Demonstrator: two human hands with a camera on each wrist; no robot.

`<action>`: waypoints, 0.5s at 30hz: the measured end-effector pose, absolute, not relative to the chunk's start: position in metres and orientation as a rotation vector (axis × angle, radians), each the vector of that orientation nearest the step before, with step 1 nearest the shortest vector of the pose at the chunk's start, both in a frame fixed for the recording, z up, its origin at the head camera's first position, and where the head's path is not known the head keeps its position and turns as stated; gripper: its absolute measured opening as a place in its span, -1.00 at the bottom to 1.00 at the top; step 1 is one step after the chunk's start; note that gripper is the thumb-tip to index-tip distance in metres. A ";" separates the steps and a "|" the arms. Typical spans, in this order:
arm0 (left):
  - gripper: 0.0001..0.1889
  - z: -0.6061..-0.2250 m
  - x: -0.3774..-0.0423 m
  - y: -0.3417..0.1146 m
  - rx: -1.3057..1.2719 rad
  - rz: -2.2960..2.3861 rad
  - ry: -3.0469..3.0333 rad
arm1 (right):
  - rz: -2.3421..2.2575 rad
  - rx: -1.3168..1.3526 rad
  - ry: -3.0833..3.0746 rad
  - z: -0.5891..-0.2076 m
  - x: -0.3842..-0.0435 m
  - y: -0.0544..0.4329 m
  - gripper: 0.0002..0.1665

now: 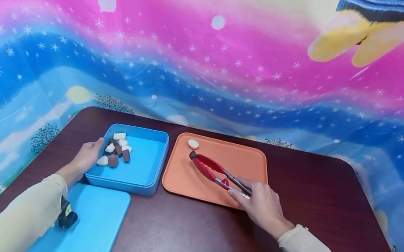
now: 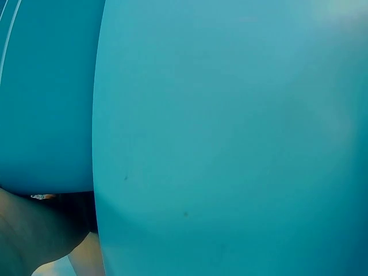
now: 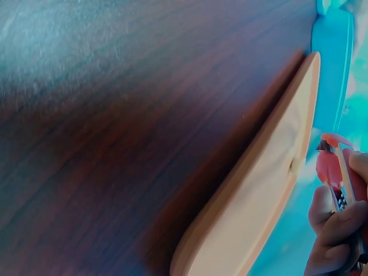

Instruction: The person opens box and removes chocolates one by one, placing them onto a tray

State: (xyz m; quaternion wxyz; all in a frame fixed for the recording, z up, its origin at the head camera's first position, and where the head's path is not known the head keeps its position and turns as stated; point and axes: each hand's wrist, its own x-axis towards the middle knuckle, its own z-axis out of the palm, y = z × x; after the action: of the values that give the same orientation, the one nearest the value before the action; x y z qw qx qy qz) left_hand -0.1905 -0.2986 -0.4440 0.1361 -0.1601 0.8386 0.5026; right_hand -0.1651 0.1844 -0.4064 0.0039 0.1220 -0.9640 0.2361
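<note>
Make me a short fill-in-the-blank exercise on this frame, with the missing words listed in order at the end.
1. The right hand holds a pair of red-ended ____.
2. The number of white pieces lying on the orange tray is ____.
3. Brown and white pieces lie inside the ____ box.
4. In the head view, the left hand is at the box's ____ side.

Missing words: tongs; one; blue; left.

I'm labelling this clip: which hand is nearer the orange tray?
Right. The right hand, holding tongs, is at the orange tray's near right corner; the left hand is beside the blue box, on its side away from the tray.
</note>
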 end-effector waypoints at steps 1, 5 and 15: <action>-0.13 -0.444 -0.191 -0.298 -0.463 1.455 2.424 | 0.759 0.360 -3.031 -0.406 -0.166 0.186 -0.37; -0.13 -0.445 -0.191 -0.299 -0.479 1.430 2.435 | 0.829 0.276 -3.054 -0.407 -0.171 0.191 -0.36; -0.17 -0.444 -0.191 -0.298 -0.422 1.462 2.419 | 0.953 0.168 -3.053 -0.411 -0.181 0.209 -0.36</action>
State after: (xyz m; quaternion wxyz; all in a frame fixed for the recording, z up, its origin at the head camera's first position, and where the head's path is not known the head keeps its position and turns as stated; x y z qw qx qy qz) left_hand -0.1905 -0.2985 -0.4441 0.1414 -0.1460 0.8379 0.5066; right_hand -0.1807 0.2089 -0.4107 -0.0305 0.0525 -0.9528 0.2976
